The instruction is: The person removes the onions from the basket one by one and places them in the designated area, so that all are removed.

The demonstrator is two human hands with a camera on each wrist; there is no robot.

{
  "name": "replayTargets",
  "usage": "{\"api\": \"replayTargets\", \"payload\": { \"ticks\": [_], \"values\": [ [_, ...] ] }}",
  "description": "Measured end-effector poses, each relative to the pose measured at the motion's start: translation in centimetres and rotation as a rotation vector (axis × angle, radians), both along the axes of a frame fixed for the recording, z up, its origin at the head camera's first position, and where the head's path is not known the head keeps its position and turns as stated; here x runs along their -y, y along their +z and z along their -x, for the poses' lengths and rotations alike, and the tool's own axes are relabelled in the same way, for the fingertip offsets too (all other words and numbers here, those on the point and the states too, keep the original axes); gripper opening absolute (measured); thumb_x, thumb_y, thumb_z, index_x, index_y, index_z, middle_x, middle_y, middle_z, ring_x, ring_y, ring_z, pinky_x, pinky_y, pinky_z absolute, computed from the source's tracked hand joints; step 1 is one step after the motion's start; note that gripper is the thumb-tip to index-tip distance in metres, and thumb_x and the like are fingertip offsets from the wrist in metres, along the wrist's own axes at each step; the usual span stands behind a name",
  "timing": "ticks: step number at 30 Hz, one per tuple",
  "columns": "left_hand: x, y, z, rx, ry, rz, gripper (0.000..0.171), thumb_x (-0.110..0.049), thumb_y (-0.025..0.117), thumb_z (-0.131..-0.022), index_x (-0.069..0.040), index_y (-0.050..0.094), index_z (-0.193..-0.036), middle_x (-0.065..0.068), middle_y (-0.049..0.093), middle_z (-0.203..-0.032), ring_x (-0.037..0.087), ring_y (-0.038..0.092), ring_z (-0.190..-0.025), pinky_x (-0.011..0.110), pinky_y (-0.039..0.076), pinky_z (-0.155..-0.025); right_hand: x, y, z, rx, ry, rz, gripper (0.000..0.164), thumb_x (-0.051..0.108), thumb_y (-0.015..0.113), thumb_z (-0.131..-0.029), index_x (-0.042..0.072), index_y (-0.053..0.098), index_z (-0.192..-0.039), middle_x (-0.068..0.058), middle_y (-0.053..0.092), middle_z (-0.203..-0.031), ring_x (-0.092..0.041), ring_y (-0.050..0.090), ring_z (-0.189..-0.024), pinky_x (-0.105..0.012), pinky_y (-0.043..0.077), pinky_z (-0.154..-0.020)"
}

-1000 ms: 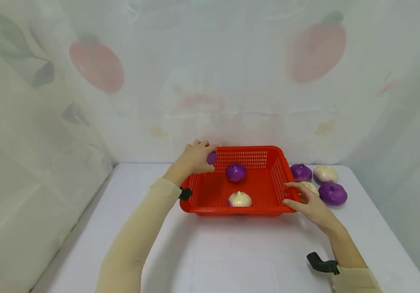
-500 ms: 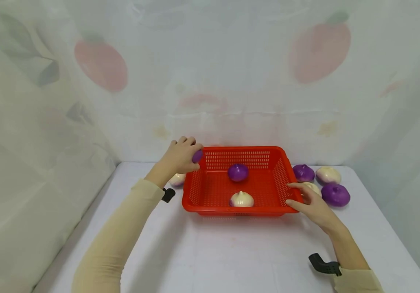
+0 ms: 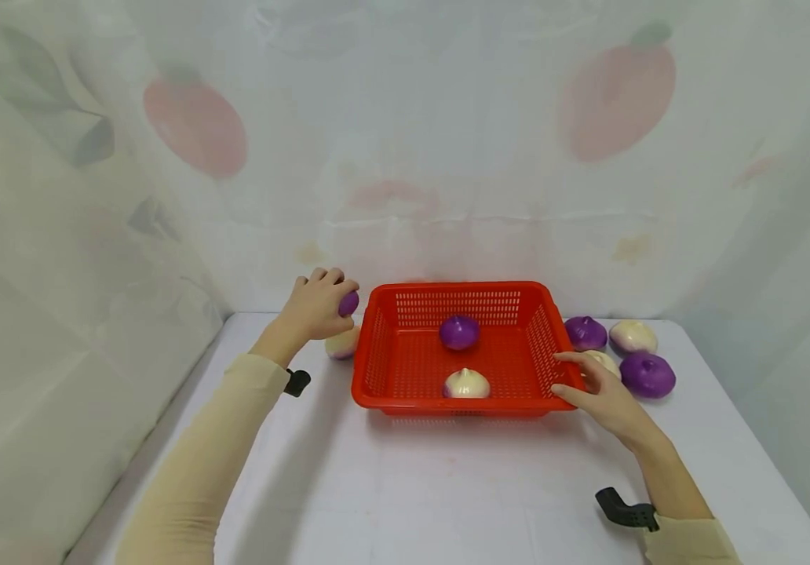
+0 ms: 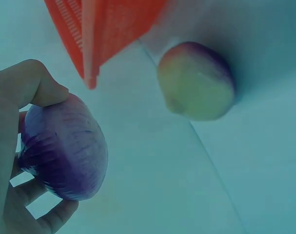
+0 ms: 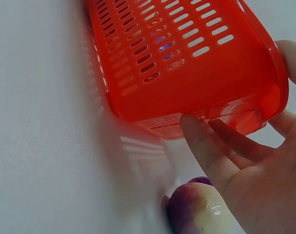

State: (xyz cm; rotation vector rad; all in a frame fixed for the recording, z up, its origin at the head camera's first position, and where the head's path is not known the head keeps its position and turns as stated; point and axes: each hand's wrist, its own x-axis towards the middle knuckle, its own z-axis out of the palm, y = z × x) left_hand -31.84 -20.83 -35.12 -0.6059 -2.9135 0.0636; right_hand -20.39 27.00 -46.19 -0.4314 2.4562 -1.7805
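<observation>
Gripping, seemingly for steadiness, a red perforated plastic basket in the right hand, and, farther off, holding a purple onion-shaped bulb in the left hand over the white bench, with a cream-and-purple bulb possibly in the way beside the basket and four bulbs at right.

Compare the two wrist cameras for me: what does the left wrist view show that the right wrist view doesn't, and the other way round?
Only the left wrist view: the left hand holding a purple onion, and a pale-and-purple onion beside the red basket. Only the right wrist view: the right hand gripping the red basket's corner, with a different two-tone onion nearby. Both: part of the red basket and the tabletop.
</observation>
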Motion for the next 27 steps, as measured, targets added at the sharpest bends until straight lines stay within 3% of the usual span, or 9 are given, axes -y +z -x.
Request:
{"api": "replayTargets", "payload": {
  "ticks": [9,18,27],
  "values": [
    [3.0,-1.4,-0.1,0.033,0.068,0.001,0.057,-0.027,0.071,-0.079,-0.015,0.061,-0.134,0.018,0.052,-0.135,0.044,0.043,-0.125,0.065,0.037,-0.095,-0.1,0.1,0.0,0.016,0.003,0.009,0.057,0.022,0.068,-0.099,0.004,0.044,-0.147,-0.020,0.034,-0.147,-0.043,0.046,-0.128,-0.025,0.056,-0.086],
    [6.1,-4.2,0.5,0.048,0.121,-0.016,0.057,-0.025,0.069,-0.079,-0.013,0.058,-0.134,0.021,0.049,-0.134,0.047,0.042,-0.125,0.067,0.036,-0.094,0.2,0.2,0.1,0.016,-0.009,0.004,0.057,0.023,0.069,-0.098,0.003,0.045,-0.146,-0.019,0.036,-0.144,-0.041,0.049,-0.122,-0.026,0.056,-0.085],
    [7.2,-6.5,0.3,0.060,0.141,-0.047,0.058,-0.023,0.070,-0.078,-0.011,0.059,-0.134,0.023,0.050,-0.133,0.048,0.044,-0.124,0.066,0.039,-0.092,0.1,0.1,0.1,0.024,-0.023,-0.008,0.058,0.024,0.069,-0.099,0.004,0.045,-0.147,-0.019,0.035,-0.145,-0.043,0.048,-0.125,-0.025,0.056,-0.085]
  ]
}}
